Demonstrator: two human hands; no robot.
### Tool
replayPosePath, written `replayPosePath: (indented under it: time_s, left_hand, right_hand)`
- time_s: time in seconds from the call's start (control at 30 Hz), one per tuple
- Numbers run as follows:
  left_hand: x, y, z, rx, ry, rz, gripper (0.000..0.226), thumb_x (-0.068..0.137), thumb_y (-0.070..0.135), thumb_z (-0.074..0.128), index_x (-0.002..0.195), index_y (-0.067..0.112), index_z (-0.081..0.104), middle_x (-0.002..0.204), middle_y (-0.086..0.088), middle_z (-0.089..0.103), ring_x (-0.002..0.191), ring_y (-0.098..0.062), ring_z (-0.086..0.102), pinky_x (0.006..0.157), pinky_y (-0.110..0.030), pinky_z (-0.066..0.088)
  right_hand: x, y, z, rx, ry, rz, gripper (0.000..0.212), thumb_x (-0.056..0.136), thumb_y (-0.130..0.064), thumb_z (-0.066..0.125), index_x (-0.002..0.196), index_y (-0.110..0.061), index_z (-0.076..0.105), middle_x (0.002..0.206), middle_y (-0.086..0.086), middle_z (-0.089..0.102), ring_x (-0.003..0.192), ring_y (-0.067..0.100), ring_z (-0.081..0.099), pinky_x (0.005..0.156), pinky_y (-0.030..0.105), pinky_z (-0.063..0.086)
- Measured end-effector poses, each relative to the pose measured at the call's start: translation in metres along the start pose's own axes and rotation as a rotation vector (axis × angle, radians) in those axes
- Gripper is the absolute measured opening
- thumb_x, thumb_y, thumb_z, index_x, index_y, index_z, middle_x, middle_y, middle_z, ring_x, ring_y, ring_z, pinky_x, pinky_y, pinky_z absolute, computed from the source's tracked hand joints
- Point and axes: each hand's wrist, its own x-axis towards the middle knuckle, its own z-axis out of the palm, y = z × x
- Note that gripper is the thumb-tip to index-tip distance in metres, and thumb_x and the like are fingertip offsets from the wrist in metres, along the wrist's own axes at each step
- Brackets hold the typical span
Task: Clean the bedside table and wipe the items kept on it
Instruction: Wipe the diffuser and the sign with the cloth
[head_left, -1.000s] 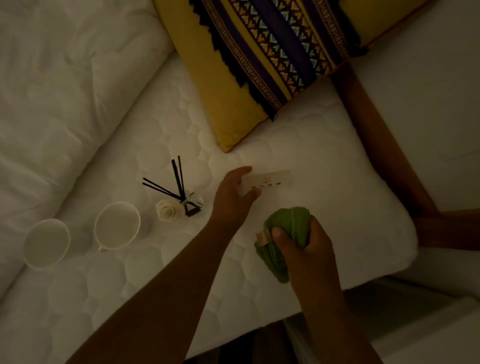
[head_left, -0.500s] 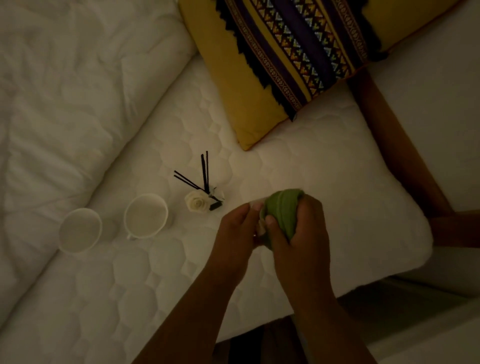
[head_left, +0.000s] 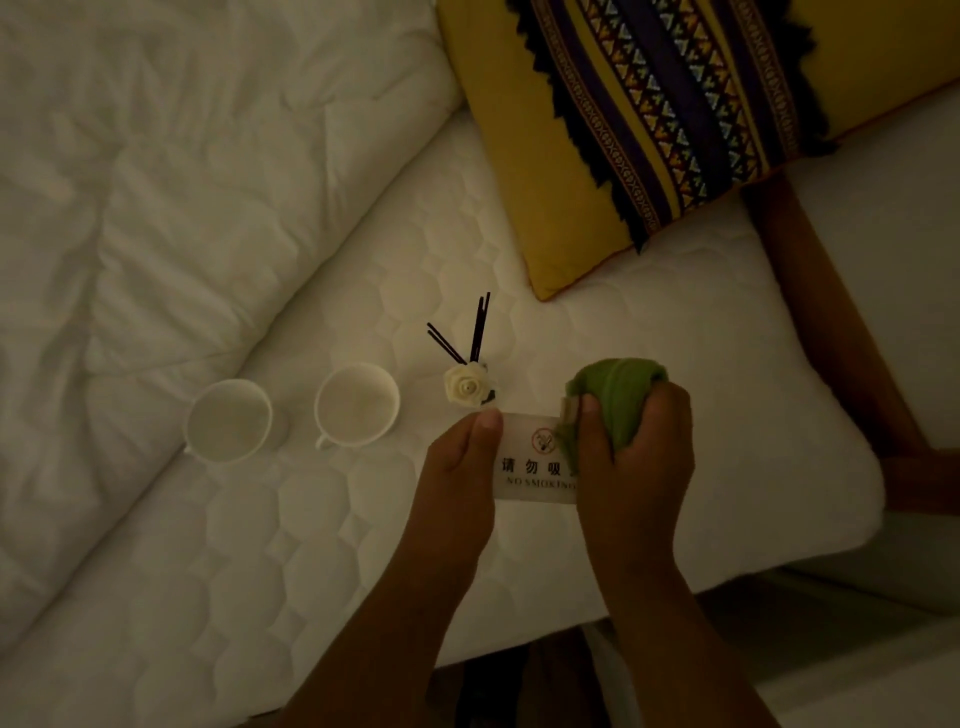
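Observation:
My left hand (head_left: 457, 478) grips the left end of a white "no smoking" sign (head_left: 535, 465), held face up above the mattress. My right hand (head_left: 636, 447) is closed on a bunched green cloth (head_left: 613, 389) and presses it against the sign's right end, hiding that part. Just beyond the sign sits a small reed diffuser (head_left: 467, 364) with black sticks and a white rose. Two white cups (head_left: 228, 418) (head_left: 357, 404) stand on the mattress to the left.
The quilted white mattress (head_left: 322, 545) fills the middle. A rumpled white duvet (head_left: 156, 182) lies at the left. A yellow patterned cushion (head_left: 623, 130) rests at the top right. A wooden bed frame edge (head_left: 821, 312) runs down the right side.
My left hand picked the sign up off the mattress and turned its printed face up. My right hand brought the green cloth onto the sign.

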Motion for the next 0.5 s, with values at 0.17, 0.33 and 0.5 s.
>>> replayPosePath:
  time_s: [0.17,0.33,0.5]
  left_hand:
    - [-0.009,-0.004,-0.002,-0.028,0.009,-0.029,0.039,0.101,0.039,0.036,0.086,0.02,0.068,0.086,-0.006,0.072,0.084,-0.021,0.069,0.082,-0.041,0.058]
    - [-0.015,-0.006,0.01,-0.112,0.081,-0.081,0.04,0.099,0.04,0.038,0.074,0.026,0.067,0.075,0.001,0.069,0.071,-0.01,0.066,0.066,-0.026,0.058]
    - [-0.014,-0.01,0.016,-0.146,0.053,-0.135,0.047,0.101,0.041,0.035,0.09,0.011,0.07,0.083,-0.008,0.072,0.082,-0.02,0.069,0.073,-0.03,0.055]
  right_hand:
    - [-0.003,0.002,-0.002,0.0,0.066,0.044,0.024,0.092,-0.033,0.06,0.102,-0.015,0.049,0.097,0.004,0.055,0.081,0.01,0.058,0.066,0.003,0.044]
    - [-0.024,-0.008,0.003,-0.074,-0.061,0.041,0.037,0.09,-0.053,0.044,0.113,-0.025,0.039,0.113,0.006,0.053,0.099,0.021,0.061,0.075,0.032,0.058]
    - [-0.054,-0.01,0.012,-0.275,-0.199,-0.063,0.055,0.087,-0.05,0.05,0.127,-0.016,0.034,0.144,0.014,0.046,0.142,0.032,0.028,0.115,0.059,0.015]
